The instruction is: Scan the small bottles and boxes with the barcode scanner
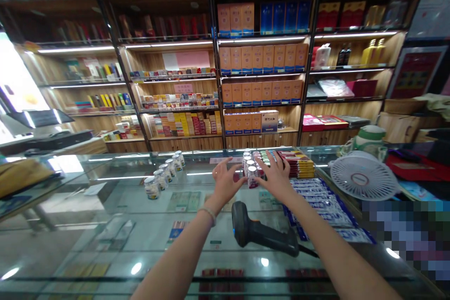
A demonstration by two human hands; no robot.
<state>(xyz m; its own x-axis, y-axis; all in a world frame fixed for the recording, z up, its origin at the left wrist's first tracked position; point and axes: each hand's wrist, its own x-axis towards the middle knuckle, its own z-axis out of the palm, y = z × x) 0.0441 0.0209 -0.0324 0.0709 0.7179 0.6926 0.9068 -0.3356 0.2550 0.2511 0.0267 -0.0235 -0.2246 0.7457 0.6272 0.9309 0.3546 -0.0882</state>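
My left hand (227, 182), with a band on its wrist, is beside a short row of small white-capped bottles (252, 177) on the glass counter. Its thumb points at the front bottle, and its fingers are apart. On the row's other side is my right hand (276, 176), fingers spread and thumb close to the same bottle. Whether either hand touches it I cannot tell. Farther left stands a second row of similar bottles (152, 188) in a slanting line. A black barcode scanner (263, 234) lies between my forearms.
Blue-and-white packets (325, 204) lie fanned out right of my hands, with stacked yellow-and-red packs (300, 165) behind them. A white fan (363, 176) and a green-and-white jug (369, 138) stand farther right. Shelves with boxed goods (262, 58) line the wall.
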